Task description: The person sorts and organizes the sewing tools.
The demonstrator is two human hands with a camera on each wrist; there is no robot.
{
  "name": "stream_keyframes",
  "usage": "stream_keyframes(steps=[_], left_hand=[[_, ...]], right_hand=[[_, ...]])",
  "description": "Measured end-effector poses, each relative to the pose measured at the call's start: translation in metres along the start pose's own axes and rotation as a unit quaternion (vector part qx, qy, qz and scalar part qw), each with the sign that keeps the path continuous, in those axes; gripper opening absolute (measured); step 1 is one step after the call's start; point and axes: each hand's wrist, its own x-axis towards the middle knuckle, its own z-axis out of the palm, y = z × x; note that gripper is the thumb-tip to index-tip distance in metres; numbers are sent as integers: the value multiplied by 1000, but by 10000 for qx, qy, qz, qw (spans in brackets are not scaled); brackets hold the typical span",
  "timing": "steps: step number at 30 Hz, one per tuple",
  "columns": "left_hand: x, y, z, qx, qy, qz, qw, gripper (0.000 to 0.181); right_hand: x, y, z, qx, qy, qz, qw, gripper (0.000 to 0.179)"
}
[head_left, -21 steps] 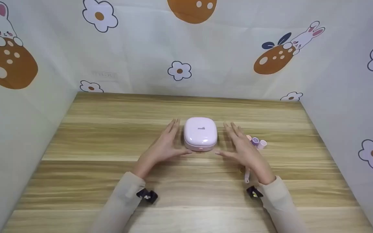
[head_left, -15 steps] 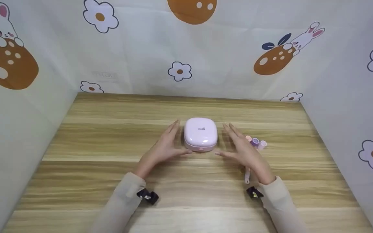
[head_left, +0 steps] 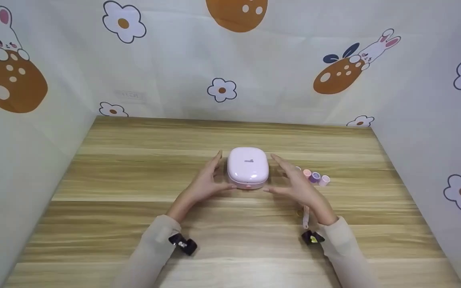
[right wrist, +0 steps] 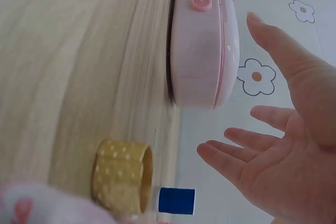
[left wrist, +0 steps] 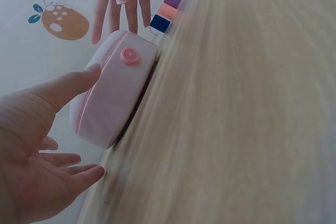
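Left hand (head_left: pixel 203 182) and right hand (head_left: pixel 300 186): fingers spread, nothing held. Pink lidded case (head_left: pixel 248 165): on tabletop (head_left: pixel 134 168), between both; left-thumb contact unclear. Apparent step: framing case ahead of grip. Next move likely calls for even inward closing from both sides.

L sleeve (head_left: pixel 142 256): long, plain, pale beige, runs to near edge of scene; matte fabric w/ soft folds. Ends in broad L cuff (head_left: pixel 162 228) at wrist. R sleeve (head_left: pixel 350 256): same col. & cut, w/ broad R cuff (head_left: pixel 337 236). L wrist cam (head_left: pixel 183 244): blk, chunky, juts right from cuff, sm. whitish mark. R wrist cam (head_left: pixel 313 237): blk, angular, juts left, sm. yellow-green spot. L hand (head_left: pixel 204 182) & R hand (head_left: pixel 300 184): bare.
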Motion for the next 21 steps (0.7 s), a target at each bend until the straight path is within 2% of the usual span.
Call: stream_keyframes(steps=[3,6,15,21], left_hand=[[3,-3,0,-549,-115,-42,9984,114],[5,-4,-2,-882,-187,-108,9959,112],[14,-7,-1,-1302,-485,-35,9903,111],[19,-11,-1,-1608,-675,-237,9844,112]], right_hand=[[3,-1,2,257,-56,72,9996,103],[8,-1,4,434,-94,99,9990,102],[21,0,8,877,-126,121,9960,101],[30,1,10,1251,-290,157,9916,103]])
